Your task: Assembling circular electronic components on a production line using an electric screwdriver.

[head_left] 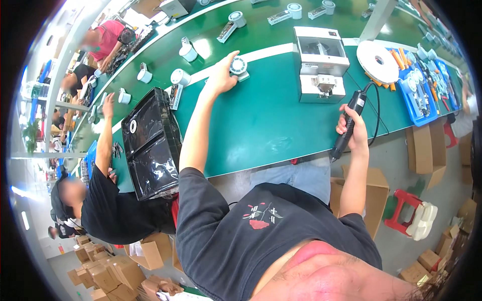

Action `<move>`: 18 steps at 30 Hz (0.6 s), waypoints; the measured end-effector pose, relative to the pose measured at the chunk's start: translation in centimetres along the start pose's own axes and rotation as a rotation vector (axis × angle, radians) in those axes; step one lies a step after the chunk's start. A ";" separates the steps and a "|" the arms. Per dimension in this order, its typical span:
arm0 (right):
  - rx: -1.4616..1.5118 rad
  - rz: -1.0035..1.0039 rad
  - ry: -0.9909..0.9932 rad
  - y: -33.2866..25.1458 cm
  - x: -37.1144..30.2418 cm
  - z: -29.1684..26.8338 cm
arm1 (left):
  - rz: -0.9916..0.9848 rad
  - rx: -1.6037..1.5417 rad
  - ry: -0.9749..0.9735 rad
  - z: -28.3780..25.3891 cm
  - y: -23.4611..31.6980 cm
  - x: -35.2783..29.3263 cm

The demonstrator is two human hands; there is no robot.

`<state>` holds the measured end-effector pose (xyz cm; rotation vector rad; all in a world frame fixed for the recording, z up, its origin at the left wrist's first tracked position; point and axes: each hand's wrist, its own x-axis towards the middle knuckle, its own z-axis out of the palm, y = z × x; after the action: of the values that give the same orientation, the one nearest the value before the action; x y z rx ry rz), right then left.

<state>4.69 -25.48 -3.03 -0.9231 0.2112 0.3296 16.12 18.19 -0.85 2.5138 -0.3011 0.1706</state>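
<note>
My left hand [222, 75] reaches far across the green bench, thumb and fingers around the round head of a light-blue handheld fan [238, 65]. Part of the fan is hidden behind the hand. At the bench's near edge, my right hand [353, 128] is wrapped around a black electric screwdriver [349, 120], its tip pointing down and its cable looping off at the right. Between the hands, farther back, stands a white and grey screw feeder [321, 65]. Another light-blue fan [180, 77] lies left of my left hand, its handle showing inner parts.
A black tray [152, 145] overhangs the bench at left, beside a co-worker in black [120, 210] whose arm reaches over the bench. More fans [232, 26] lie along the far green strip. At right are a white reel [377, 61] and a blue parts bin [427, 119].
</note>
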 end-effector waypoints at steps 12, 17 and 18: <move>0.015 -0.006 -0.016 0.3 0.1 0.1 | -0.076 0.001 -0.010 -0.9 1.2 -0.4; 0.034 -0.019 -0.026 0.3 0.0 -1.0 | -0.049 0.012 0.006 -1.7 0.1 1.0; 0.038 -0.023 -0.032 0.3 0.0 -1.0 | 0.001 0.080 0.028 -1.7 -0.1 1.0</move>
<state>4.51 -26.12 -3.83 -0.8813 0.1772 0.3178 17.03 19.08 0.64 2.5881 -0.2898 0.2217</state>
